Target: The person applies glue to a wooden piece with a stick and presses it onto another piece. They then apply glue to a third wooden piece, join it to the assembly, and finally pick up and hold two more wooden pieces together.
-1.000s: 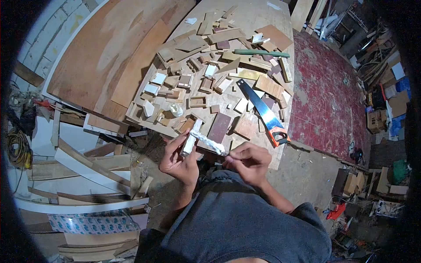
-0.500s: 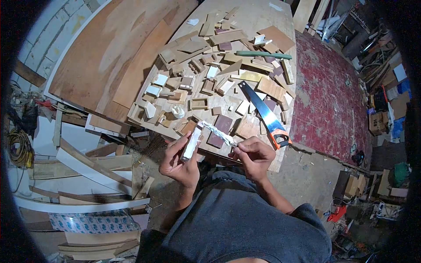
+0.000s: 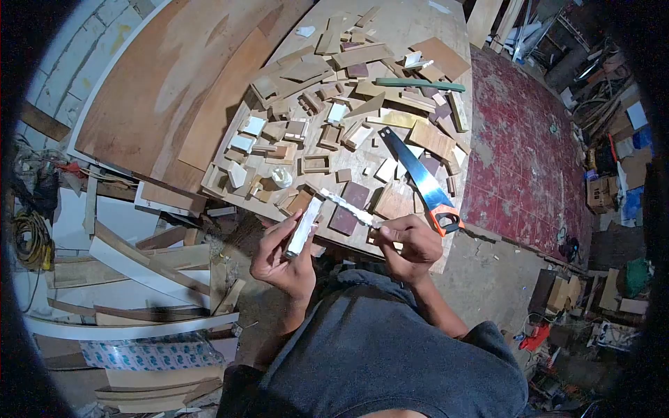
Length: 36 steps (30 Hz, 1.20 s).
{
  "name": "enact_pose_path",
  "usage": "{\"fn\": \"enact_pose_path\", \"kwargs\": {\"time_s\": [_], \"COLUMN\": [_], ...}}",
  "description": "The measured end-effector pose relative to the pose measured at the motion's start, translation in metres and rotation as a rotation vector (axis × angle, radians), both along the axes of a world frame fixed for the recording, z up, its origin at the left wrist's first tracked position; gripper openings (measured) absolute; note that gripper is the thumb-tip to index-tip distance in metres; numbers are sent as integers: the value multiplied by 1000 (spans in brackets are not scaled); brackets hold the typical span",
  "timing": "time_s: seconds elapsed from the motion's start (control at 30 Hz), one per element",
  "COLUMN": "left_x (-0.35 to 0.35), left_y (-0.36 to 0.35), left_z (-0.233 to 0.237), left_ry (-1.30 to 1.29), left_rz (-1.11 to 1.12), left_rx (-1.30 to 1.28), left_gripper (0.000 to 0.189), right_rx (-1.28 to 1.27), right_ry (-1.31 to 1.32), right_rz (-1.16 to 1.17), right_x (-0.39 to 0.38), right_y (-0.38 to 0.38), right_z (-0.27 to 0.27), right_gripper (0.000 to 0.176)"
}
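Note:
Between the thumb and fingers of my left hand (image 3: 284, 252) is a small wooden block (image 3: 304, 230), tilted, its upward face coated white. My right hand (image 3: 411, 245) pinches the lower end of a thin stick (image 3: 348, 207) covered in lumpy white paste. The stick's far tip is right by the block's upper end. Both hands are over the near edge of the plywood table (image 3: 282, 59). Just beyond them lie a dark reddish-brown board piece (image 3: 350, 209) and a small round container with white contents (image 3: 281, 178).
A handsaw (image 3: 421, 175) with an orange and black handle lies at the table's right. Wood offcuts, small box-like wooden pieces (image 3: 316, 164) and a green strip (image 3: 420, 84) cover much of the top. Large brown panels (image 3: 157, 90) stand at left, above stacked boards (image 3: 132, 268).
My right hand has shifted slightly to the right with the stick. My left hand and the block have barely moved.

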<state>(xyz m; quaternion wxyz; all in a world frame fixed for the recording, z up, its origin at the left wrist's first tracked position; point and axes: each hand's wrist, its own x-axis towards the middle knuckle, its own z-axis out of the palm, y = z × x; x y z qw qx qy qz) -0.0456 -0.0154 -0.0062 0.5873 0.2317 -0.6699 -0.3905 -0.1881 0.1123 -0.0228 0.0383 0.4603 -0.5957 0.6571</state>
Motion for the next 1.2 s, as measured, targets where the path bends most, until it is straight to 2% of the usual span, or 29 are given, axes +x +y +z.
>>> {"fn": "enact_pose_path", "kwargs": {"time_s": [0.1, 0.37, 0.43, 0.47, 0.63, 0.83, 0.93, 1.0, 1.2], "left_x": [-1, -3, -1, -1, -1, 0, 1, 0, -1], "left_y": [-2, -5, -8, -8, -10, -9, -7, -5, -3], "left_z": [-1, 5, 1, 1, 6, 8, 10, 10, 7], "left_ry": [20, 33, 26, 27, -2, 1, -15, -3, 34], "left_rz": [-8, 36, -19, -19, -21, -20, -26, -25, -8], "left_rx": [29, 142, 87, 88, 78, 98, 103, 98, 141], "left_gripper": [29, 26, 29, 29, 30, 29, 29, 28, 27], "right_rx": [88, 80, 81, 56, 115, 40, 67, 127, 145], "right_ry": [63, 135, 157, 196, 178, 182, 170, 181, 298], "right_rz": [28, -49, -94, -91, -142, -115, -134, -138, -123], "right_x": [0, -7, -8, -11, -14, -14, -11, -7, -2], "right_y": [-3, -5, -6, -5, -4, -10, -9, -8, -5], "right_z": [2, 14, 20, 16, 23, 24, 25, 28, 27], "right_gripper": [18, 15, 20, 28, 36, 31, 26, 17, 12]}}
